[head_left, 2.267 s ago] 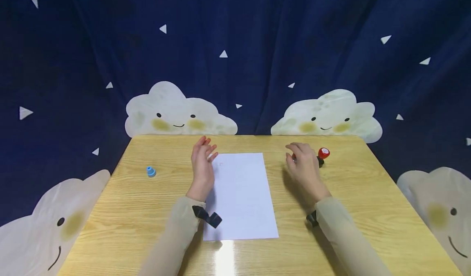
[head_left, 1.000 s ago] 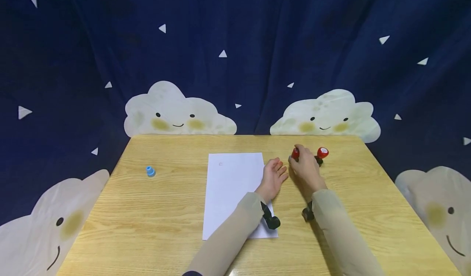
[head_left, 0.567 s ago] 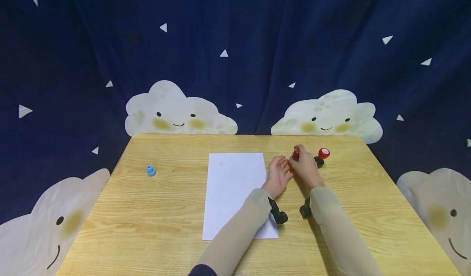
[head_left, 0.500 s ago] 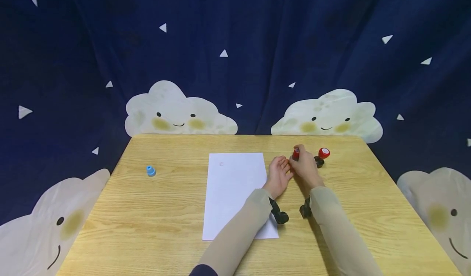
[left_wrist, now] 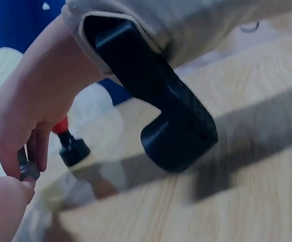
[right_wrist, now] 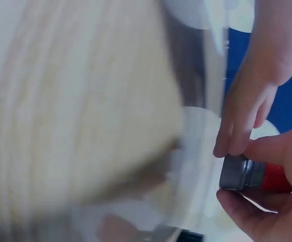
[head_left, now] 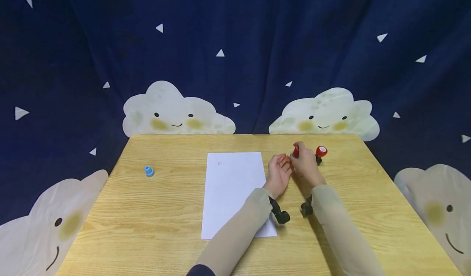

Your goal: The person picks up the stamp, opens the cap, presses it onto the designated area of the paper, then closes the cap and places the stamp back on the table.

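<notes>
The slim stamp with a glossy red handle and a dark grey cylindrical end sits in the person's right hand, its thumb on one side and fingers curled on the other. The left hand lies at 7 o'clock of the stamp in the head view, palm partly upturned, fingers loosely bent; its fingertips meet the grey end (whether they pinch it cannot be told).

At 3 o'clock of the stamp stands a second stamp with a rounded red head and black base. At 8 o'clock lies a smooth white rectangular paper sheet, partly under the left arm's beige sleeve, with a small squarish red mark toward its 11 o'clock corner. A light blue cone-like piece stands at 9 o'clock on the pale, grained wooden table.

Compared with 2.3 seconds ago, the left hand has crossed from the sheet's left edge to meet the stamp; the blue piece has stayed put.
</notes>
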The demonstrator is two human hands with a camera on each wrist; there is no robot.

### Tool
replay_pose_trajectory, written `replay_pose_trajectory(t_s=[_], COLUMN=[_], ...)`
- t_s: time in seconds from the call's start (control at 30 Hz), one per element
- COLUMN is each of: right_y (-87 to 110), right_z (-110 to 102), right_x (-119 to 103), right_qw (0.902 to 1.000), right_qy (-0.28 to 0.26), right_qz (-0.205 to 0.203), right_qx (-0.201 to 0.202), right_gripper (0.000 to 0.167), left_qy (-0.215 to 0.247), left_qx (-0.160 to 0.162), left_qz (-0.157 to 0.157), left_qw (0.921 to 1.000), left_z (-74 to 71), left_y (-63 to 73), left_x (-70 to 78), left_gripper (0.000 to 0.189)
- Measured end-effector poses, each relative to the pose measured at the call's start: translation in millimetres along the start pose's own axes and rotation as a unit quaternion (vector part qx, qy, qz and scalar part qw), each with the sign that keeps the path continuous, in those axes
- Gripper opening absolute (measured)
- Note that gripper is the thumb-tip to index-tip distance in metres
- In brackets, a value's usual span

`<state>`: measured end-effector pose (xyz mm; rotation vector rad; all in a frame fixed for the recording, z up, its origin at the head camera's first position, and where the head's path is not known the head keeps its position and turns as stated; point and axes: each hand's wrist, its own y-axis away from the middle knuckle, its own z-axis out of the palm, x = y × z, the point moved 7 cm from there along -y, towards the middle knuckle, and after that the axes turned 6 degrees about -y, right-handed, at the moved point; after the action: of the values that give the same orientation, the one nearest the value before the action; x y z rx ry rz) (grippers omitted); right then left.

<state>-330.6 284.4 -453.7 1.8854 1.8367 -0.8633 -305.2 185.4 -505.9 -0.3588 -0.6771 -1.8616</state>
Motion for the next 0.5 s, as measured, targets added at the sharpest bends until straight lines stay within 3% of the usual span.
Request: replay_pose_trajectory(t_s=[0.3,0.5], right_y=[8.8,20.3], right_z=[-26.3,-42.7], right_x=[-35.5,-60.6], right_qw=[0.9990,0.9961], right_qy=[0.015,0.027], right_qz=[-0.042,-0.082], right_qx=[0.005,0.019], right_gripper=[0.050,0.049], left_qy=[0.063,0.062], left_qx=[-0.008,-0.023], left_qz=[0.020,0.021], left_qw=[0.9978,0.9976], left_z=[16.6,24.5], left_y=[18.6,36.9], left_x=[11.8,22.8], left_gripper=[0.058,0.058])
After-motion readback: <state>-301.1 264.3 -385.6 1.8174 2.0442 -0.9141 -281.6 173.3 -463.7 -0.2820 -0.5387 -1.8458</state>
